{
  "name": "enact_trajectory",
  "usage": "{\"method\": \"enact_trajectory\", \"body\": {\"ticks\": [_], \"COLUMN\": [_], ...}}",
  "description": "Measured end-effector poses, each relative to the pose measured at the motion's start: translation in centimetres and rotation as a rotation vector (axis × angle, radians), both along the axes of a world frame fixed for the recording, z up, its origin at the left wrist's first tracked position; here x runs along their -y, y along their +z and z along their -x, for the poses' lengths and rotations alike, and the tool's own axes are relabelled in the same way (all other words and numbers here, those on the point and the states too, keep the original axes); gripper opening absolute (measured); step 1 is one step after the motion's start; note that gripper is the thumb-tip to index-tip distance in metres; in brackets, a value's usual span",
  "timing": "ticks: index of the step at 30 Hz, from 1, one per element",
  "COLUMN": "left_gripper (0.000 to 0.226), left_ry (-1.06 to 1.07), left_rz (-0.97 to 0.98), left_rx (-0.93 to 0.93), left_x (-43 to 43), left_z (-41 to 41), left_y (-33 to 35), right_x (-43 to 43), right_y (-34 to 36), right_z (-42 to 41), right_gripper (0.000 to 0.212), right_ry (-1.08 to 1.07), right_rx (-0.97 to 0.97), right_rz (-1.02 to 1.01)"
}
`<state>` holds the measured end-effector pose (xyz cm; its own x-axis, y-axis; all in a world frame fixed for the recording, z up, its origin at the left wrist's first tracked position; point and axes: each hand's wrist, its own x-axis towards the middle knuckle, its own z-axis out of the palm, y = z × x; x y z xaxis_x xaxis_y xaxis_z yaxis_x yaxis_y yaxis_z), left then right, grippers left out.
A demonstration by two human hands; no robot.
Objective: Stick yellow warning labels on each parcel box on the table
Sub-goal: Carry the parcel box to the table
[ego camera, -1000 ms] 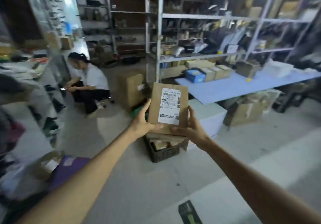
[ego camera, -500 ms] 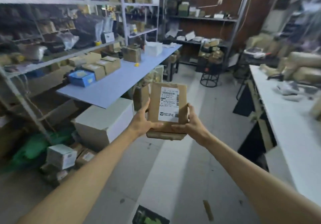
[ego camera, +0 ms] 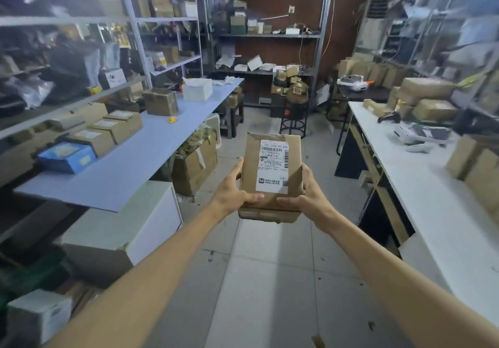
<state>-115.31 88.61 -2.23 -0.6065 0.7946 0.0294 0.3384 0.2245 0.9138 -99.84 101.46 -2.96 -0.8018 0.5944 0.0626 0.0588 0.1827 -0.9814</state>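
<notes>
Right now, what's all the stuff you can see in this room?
Held parcel: one, brown, white shipping label, in both hands.
Blue table: one, left.
Labelled parcels: about three, brown, rowed on blue table.
Blue box: one, near end of that row.
White table: one, right, carrying brown parcels.
Stool: one, dark, aisle end.
Shelves: several, metal, around the walls.
Left hand; right hand: gripping the parcel's lower edges.

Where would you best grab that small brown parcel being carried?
By its two long side edges near the bottom, one from each side, as the left hand and right hand do. The parcel is flat and upright, leaving its white shipping label uncovered.
</notes>
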Motion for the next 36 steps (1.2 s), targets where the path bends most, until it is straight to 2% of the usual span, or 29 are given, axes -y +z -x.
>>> {"method": "enact_trajectory", "body": {"ticks": [9, 16, 22, 29, 36], "left_gripper": [0.111, 0.114, 0.114, 0.11, 0.115], "left_ry": [0.087, 0.168, 0.237, 0.34, 0.474], "left_rz": [0.002, 0.009, -0.027, -0.044, -0.069], "left_rx": [0.043, 0.086, 0.12, 0.142, 0.161], "left_x": [-9.6, -15.6, -18.9, -22.9, -27.1], "left_z": [5.8, 14.4, 23.0, 30.4, 36.3], "left_y": [-0.6, -1.9, -3.3, -2.9, -3.1], "right_x": [-11.2, -18.4, -22.6, -27.9, -33.8], "right_y": [-0.2, -1.4, -1.7, -1.3, -2.2], "right_z": [7.4, 16.9, 26.3, 35.5, 44.5], "right_gripper": [0.091, 0.084, 0.103, 0.09, 0.089], "right_ry": [0.082, 0.14, 0.215, 0.32, 0.492], "right_rx": [0.03, 0.066, 0.13, 0.127, 0.104], "right_rz": [-0.004, -0.029, -0.06, -0.055, -0.041]}}
